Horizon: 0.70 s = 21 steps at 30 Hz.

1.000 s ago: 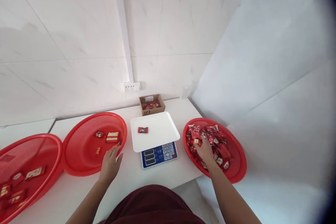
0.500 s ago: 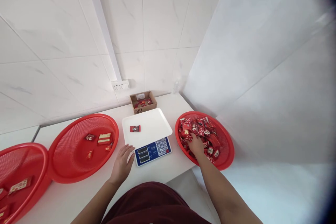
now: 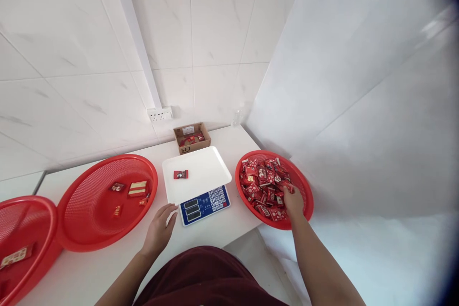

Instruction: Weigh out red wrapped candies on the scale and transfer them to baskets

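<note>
My right hand [image 3: 293, 199] is at the right side of a red plastic basket [image 3: 309, 201], its fingers closed on a red snack packet [image 3: 288, 185]. Many small red wrapped packets [image 3: 263, 186] fill that basket. My left hand [image 3: 159, 229] rests by the front left corner of a digital scale [image 3: 204, 205], fingers stretched out and holding nothing. On the scale's white tray [image 3: 204, 167] lies one red packet [image 3: 180, 174] with a dark picture.
Two more red baskets stand at the left, the nearer one [image 3: 86, 229] with a few packets and another [image 3: 50, 229] cut by the frame edge. Behind the scale is a cardboard box [image 3: 193, 138] with red packets. A clear bottle [image 3: 236, 118] stands near the wall.
My right hand has moved from the left part of the packet pile to its right side and now has a packet in its fingers. The left hand has barely moved.
</note>
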Each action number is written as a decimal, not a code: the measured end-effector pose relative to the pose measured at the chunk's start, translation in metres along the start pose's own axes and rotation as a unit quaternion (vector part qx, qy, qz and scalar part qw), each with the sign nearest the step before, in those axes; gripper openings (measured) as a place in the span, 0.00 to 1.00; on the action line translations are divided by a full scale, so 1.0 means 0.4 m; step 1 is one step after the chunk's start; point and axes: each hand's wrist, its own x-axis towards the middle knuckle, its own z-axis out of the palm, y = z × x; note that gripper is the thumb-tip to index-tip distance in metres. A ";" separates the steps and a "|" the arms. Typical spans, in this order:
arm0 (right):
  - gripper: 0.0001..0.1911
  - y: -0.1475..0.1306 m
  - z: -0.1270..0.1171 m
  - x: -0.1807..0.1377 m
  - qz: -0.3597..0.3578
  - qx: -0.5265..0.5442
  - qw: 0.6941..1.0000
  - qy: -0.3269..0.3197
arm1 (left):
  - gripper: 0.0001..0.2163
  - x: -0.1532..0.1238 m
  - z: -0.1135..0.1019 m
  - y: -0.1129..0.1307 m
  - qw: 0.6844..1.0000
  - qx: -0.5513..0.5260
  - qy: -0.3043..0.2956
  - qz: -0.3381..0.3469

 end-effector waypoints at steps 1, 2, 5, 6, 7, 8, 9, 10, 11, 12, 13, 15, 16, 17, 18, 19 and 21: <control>0.23 0.004 -0.008 0.011 0.010 -0.007 1.000 -0.003 | 0.14 0.000 0.002 0.000 1.000 -0.002 -0.003 0.000; 0.22 0.007 -0.014 0.019 0.018 -0.015 1.000 -0.010 | 0.14 0.000 0.004 0.001 1.000 -0.004 -0.006 0.001; 0.19 0.006 -0.018 0.028 0.029 -0.029 0.998 -0.041 | 0.14 -0.001 0.008 0.005 1.000 -0.007 -0.014 0.002; 0.18 0.003 -0.016 0.026 0.031 -0.032 0.998 -0.050 | 0.14 -0.001 0.009 0.006 1.000 -0.007 -0.017 0.002; 0.18 0.001 -0.014 0.023 0.034 -0.034 0.997 -0.057 | 0.14 -0.001 0.010 0.008 1.000 -0.009 -0.019 0.003; 0.17 -0.003 -0.012 0.019 0.036 -0.036 0.997 -0.062 | 0.14 -0.001 0.011 0.009 1.000 -0.010 -0.022 0.003; 0.17 -0.007 -0.012 0.014 0.040 -0.036 0.996 -0.066 | 0.14 -0.002 0.012 0.010 1.000 -0.012 -0.026 0.003; 0.16 -0.011 -0.013 0.009 0.042 -0.037 0.996 -0.069 | 0.13 -0.002 0.012 0.010 0.999 -0.013 -0.029 0.002; 0.16 -0.015 -0.016 0.003 0.044 -0.036 0.996 -0.071 | 0.13 -0.002 0.012 0.010 0.999 -0.014 -0.032 0.000; 0.15 -0.021 -0.021 -0.005 0.047 -0.029 0.996 -0.071 | 0.13 -0.002 0.013 0.009 0.999 -0.016 -0.035 -0.002; 0.15 -0.027 -0.028 -0.013 0.051 -0.015 0.996 -0.068 | 0.13 -0.002 0.013 0.008 0.999 -0.018 -0.037 -0.003; 0.15 -0.047 -0.044 -0.034 0.069 0.049 0.995 -0.058 | 0.12 -0.002 0.012 0.006 0.999 -0.022 -0.039 -0.004; 0.15 -0.061 -0.053 -0.046 0.083 0.107 0.989 -0.054 | 0.12 -0.002 0.012 0.006 0.999 -0.025 -0.040 -0.005; 0.15 -0.078 -0.061 -0.060 0.097 0.177 0.978 -0.059 | 0.12 -0.001 0.012 0.006 0.999 -0.028 -0.042 -0.007; 0.16 -0.098 -0.068 -0.075 0.110 0.249 0.959 -0.073 | 0.11 -0.001 0.012 0.008 0.999 -0.031 -0.042 -0.008; 0.18 -0.122 -0.073 -0.090 0.120 0.316 0.936 -0.097 | 0.11 -0.001 0.012 0.011 0.998 -0.035 -0.042 -0.010; 0.21 -0.176 -0.072 -0.120 0.132 0.402 0.892 -0.159 | 0.10 -0.001 0.012 0.020 0.998 -0.044 -0.043 -0.013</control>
